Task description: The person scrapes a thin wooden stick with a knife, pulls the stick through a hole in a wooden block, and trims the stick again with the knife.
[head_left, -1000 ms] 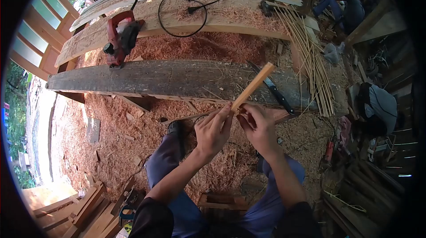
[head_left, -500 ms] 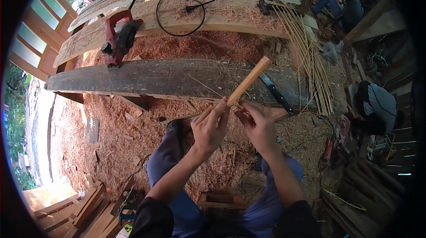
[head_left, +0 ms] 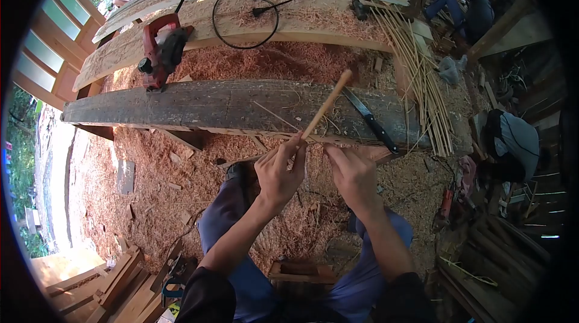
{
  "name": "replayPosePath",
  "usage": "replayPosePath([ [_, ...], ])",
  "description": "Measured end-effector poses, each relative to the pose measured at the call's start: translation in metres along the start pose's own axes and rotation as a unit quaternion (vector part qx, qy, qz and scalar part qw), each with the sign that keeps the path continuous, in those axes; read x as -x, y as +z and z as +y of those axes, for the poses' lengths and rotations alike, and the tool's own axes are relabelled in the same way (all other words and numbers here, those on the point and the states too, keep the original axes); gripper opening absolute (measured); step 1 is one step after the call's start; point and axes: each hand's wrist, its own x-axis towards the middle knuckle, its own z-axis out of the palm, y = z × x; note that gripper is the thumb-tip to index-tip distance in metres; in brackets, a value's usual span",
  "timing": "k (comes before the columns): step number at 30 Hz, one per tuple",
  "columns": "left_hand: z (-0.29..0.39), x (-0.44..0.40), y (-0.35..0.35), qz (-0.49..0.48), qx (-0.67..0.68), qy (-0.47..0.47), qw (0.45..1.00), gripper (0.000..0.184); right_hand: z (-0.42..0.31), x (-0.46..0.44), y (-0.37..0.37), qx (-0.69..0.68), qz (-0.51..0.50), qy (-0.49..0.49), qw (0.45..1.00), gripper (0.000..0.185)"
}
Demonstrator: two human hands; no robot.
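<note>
My left hand is closed around the lower end of a pale wooden stick, which slants up and to the right over the dark plank. Close beside it my right hand is pinched, thumb against fingers, near the stick's lower end. Whatever sits in that pinch is too small to make out. Just right of the stick, a knife with a black handle lies on the dark plank. A thin sliver rests on the plank, left of the stick.
A red electric planer stands at the plank's left, its black cord looped over a pale board. Thin split strips are piled at right. Shavings cover the floor. Other people sit at the far right and far left.
The stick has turned in my left hand and now looks narrower, its top shifted left and slightly farther from me. My right hand has moved a little apart from it.
</note>
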Motion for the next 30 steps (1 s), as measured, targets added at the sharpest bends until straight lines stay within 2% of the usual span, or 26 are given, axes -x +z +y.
replayPosePath([
  [1, 0.002, 0.001, 0.000, -0.001, 0.002, 0.001, 1.000, 0.030, -0.001, -0.001, 0.000, 0.037, 0.031, -0.041, 0.998, 0.028],
  [4, 0.005, 0.002, 0.001, -0.003, 0.008, 0.006, 1.000, 0.028, -0.007, -0.003, -0.003, 0.002, 0.006, 0.016, 1.000, 0.028],
  [6, 0.008, 0.003, 0.004, 0.002, 0.022, 0.051, 0.998, 0.026, -0.006, -0.002, 0.002, 0.000, 0.012, 0.006, 1.000, 0.025],
  [17, 0.012, 0.011, 0.006, -0.025, 0.036, 0.043, 0.998, 0.027, -0.005, -0.004, 0.004, -0.014, 0.013, -0.002, 1.000, 0.017],
  [23, 0.014, 0.009, 0.005, -0.027, 0.023, 0.039, 0.999, 0.028, -0.002, 0.004, 0.008, -0.009, -0.036, 0.011, 0.999, 0.017],
  [26, 0.012, 0.007, 0.005, -0.013, 0.027, 0.056, 0.998, 0.027, -0.002, 0.004, 0.008, -0.022, -0.046, 0.035, 0.998, 0.017],
  [30, 0.011, 0.005, 0.003, -0.014, 0.015, 0.032, 0.999, 0.025, -0.005, 0.001, 0.005, -0.047, -0.021, 0.057, 0.997, 0.016],
])
